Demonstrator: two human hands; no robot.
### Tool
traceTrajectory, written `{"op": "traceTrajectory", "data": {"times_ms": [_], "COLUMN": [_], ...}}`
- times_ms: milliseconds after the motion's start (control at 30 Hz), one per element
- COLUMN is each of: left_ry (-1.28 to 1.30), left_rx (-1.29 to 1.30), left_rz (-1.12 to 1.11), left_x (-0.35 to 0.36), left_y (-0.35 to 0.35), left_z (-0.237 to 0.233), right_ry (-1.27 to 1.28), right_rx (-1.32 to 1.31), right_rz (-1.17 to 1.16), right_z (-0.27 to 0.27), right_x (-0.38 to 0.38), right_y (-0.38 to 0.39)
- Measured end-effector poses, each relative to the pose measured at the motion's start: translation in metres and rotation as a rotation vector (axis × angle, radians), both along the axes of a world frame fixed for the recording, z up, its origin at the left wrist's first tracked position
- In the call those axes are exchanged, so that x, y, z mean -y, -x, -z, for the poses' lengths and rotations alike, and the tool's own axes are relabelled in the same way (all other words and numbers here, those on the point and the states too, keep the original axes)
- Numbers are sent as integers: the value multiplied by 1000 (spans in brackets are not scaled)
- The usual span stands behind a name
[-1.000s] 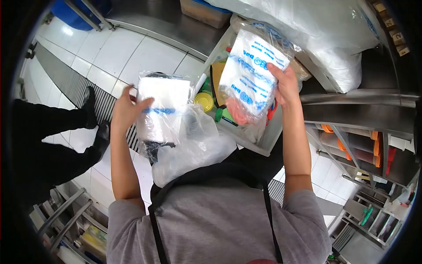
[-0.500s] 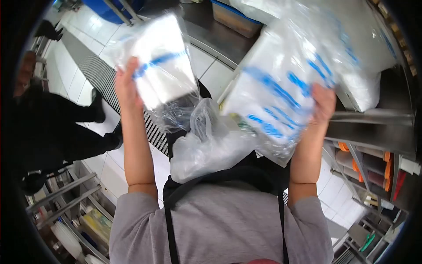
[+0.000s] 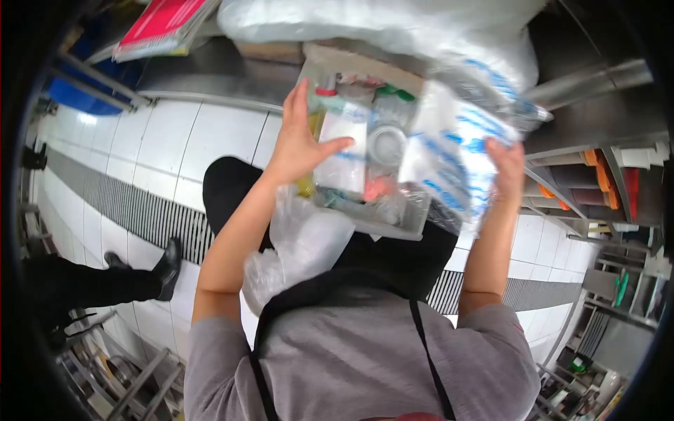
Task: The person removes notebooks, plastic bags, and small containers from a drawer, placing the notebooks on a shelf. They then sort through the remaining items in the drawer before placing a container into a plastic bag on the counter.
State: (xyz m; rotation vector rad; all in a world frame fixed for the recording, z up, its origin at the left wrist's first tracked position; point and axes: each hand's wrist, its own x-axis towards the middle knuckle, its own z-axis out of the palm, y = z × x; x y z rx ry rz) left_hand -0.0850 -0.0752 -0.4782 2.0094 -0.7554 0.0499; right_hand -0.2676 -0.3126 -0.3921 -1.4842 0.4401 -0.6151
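Note:
A grey box [image 3: 418, 223] stands in front of me, filled with small mixed items. My left hand [image 3: 302, 140] is at its left side, fingers spread and thumb stretched across a white pack with a blue stripe [image 3: 344, 147] in the box. Beside that pack lies a clear round plastic container [image 3: 387, 144]. With fingers closed on its right edge, my right hand [image 3: 507, 168] holds a clear plastic pack with blue print [image 3: 449, 151], partly over the box's right side; motion blurs it. A translucent plastic bag [image 3: 302, 238] rests near my lap, below my left hand.
A large translucent bag [image 3: 393, 28] lies on the steel surface behind the box. Red printed papers [image 3: 158, 28] are at the upper left. Another person's shoe [image 3: 168, 270] is on the tiled floor to the left. Shelves with orange-edged items [image 3: 604, 179] stand at the right.
The white blue-striped pack, held up in my left hand before, now lies in the box, and that hand has opened. My right hand still holds the blue-printed pack. The view has turned.

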Motion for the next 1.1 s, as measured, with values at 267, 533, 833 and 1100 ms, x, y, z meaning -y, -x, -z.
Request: {"op": "traceTrajectory", "data": {"times_ms": [267, 533, 833, 1100], "left_ry": [374, 1178, 1187, 1269], "left_rx": [-952, -764, -690, -693], "left_rz": [550, 282, 815, -32], "left_x": [27, 39, -8, 8], "left_y": [25, 42, 15, 30], "left_z": [-49, -80, -44, -59], "right_ry": [-55, -170, -402, -1025], "right_rx": [477, 209, 372, 382], "right_rz": [-234, -121, -194, -257], "right_z": [-7, 41, 27, 54], "right_x": [-29, -52, -81, -116], "right_y": [-64, -22, -47, -69]}}
